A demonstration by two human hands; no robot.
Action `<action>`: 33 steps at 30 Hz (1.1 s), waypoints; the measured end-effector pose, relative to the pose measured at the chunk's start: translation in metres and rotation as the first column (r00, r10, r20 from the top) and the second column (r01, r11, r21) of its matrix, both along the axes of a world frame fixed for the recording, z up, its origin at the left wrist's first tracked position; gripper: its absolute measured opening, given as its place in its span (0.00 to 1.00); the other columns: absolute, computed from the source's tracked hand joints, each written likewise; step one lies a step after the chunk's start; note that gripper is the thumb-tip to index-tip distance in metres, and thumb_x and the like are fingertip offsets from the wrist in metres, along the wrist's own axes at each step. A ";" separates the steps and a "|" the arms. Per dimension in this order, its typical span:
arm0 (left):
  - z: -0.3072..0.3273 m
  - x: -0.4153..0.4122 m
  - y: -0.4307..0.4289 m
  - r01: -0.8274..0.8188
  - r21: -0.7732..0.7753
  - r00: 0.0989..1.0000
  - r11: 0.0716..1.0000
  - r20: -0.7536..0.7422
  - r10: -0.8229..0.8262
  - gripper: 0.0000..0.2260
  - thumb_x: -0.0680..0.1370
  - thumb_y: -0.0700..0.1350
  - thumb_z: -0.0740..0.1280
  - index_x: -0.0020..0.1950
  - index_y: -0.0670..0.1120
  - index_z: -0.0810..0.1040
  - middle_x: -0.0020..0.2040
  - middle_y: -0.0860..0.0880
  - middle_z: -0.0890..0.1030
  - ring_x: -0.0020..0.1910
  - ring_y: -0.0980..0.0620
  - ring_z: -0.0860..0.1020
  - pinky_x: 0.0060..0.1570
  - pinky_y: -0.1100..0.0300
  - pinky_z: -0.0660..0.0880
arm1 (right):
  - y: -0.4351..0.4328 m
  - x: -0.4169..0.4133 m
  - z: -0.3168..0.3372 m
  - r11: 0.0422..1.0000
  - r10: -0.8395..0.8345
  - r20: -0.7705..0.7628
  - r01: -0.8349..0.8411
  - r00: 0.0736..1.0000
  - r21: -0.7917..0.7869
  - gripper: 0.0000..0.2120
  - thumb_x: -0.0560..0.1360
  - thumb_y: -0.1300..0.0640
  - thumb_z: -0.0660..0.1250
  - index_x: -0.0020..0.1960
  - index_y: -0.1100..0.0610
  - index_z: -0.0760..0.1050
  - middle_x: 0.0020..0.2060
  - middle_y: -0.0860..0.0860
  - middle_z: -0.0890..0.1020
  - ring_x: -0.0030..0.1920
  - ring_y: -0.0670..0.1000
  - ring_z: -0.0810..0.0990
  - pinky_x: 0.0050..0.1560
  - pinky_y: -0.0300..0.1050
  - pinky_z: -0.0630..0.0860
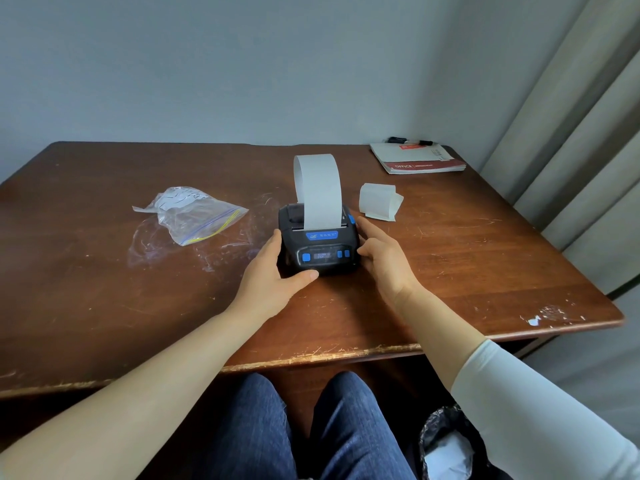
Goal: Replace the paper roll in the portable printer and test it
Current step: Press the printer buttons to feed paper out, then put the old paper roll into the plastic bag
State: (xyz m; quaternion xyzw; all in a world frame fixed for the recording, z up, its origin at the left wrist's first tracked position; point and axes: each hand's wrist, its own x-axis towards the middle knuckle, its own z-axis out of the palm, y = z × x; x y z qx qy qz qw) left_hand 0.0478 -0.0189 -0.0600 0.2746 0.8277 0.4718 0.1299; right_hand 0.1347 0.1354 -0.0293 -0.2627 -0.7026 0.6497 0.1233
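Observation:
A small black portable printer (320,249) with blue buttons and a lit display stands in the middle of the brown wooden table (467,271). A long white paper strip (318,188) rises from its slot and curls back over the top. My left hand (273,275) grips the printer's left side, thumb along its front bottom edge. My right hand (384,258) rests against the right side, fingers spread, index fingertip by the blue side latch (352,219). A folded piece of white paper (379,201) lies just right of the printer.
A clear zip bag (194,214) and crumpled plastic wrap (156,244) lie left of the printer. A booklet (417,158) with pens behind it sits at the far right corner. Curtains (571,140) hang right. A lined bin (450,445) stands by my knees.

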 end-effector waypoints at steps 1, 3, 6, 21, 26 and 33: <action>0.000 0.000 0.000 0.001 0.005 1.000 1.000 0.003 -0.001 0.39 0.72 0.50 0.71 0.77 0.50 0.53 0.76 0.52 0.61 0.75 0.52 0.60 0.70 0.54 0.60 | 0.001 0.000 0.002 1.000 0.003 0.006 -0.003 1.000 0.012 0.29 0.74 0.68 0.51 0.72 0.49 0.63 0.69 0.48 0.71 0.71 0.52 0.67 0.73 0.54 0.63; 0.000 0.001 0.000 0.002 0.014 1.000 1.000 0.014 -0.002 0.40 0.72 0.49 0.71 0.77 0.50 0.52 0.76 0.52 0.61 0.75 0.52 0.60 0.70 0.54 0.60 | 0.000 0.000 0.005 0.999 0.011 0.027 -0.012 1.000 0.037 0.29 0.74 0.69 0.51 0.72 0.49 0.63 0.70 0.49 0.70 0.71 0.52 0.66 0.73 0.54 0.63; 0.000 -0.001 -0.001 0.004 0.012 1.000 1.000 0.021 -0.005 0.40 0.71 0.50 0.72 0.77 0.50 0.53 0.76 0.52 0.62 0.75 0.52 0.60 0.70 0.53 0.60 | -0.001 0.000 0.008 0.998 0.014 0.039 -0.017 0.999 0.058 0.28 0.75 0.68 0.50 0.72 0.49 0.62 0.71 0.49 0.69 0.71 0.51 0.66 0.73 0.52 0.63; 0.008 0.000 -0.005 0.007 0.014 0.999 1.000 0.050 -0.008 0.38 0.72 0.40 0.70 0.76 0.50 0.53 0.76 0.51 0.61 0.75 0.51 0.59 0.69 0.57 0.59 | -0.011 -0.003 0.011 0.996 -0.036 0.005 0.036 0.999 0.078 0.24 0.78 0.62 0.50 0.72 0.49 0.62 0.70 0.50 0.71 0.64 0.47 0.69 0.60 0.39 0.68; 0.017 -0.008 -0.009 -0.082 0.031 0.996 0.996 0.034 0.081 0.34 0.73 0.35 0.65 0.76 0.49 0.57 0.76 0.50 0.62 0.74 0.51 0.61 0.67 0.58 0.63 | -0.013 -0.007 0.011 0.995 -0.089 0.004 0.088 0.996 0.050 0.23 0.79 0.62 0.51 0.73 0.50 0.62 0.70 0.50 0.70 0.62 0.46 0.69 0.56 0.38 0.68; 0.024 -0.042 -0.023 -0.388 -0.117 0.843 0.914 -0.447 0.300 0.24 0.72 0.37 0.63 0.68 0.47 0.71 0.69 0.44 0.66 0.69 0.41 0.62 0.68 0.49 0.58 | 0.013 -0.023 0.006 0.899 -0.310 -0.017 0.299 0.951 0.319 0.22 0.78 0.64 0.53 0.71 0.54 0.65 0.71 0.53 0.67 0.71 0.53 0.65 0.71 0.49 0.65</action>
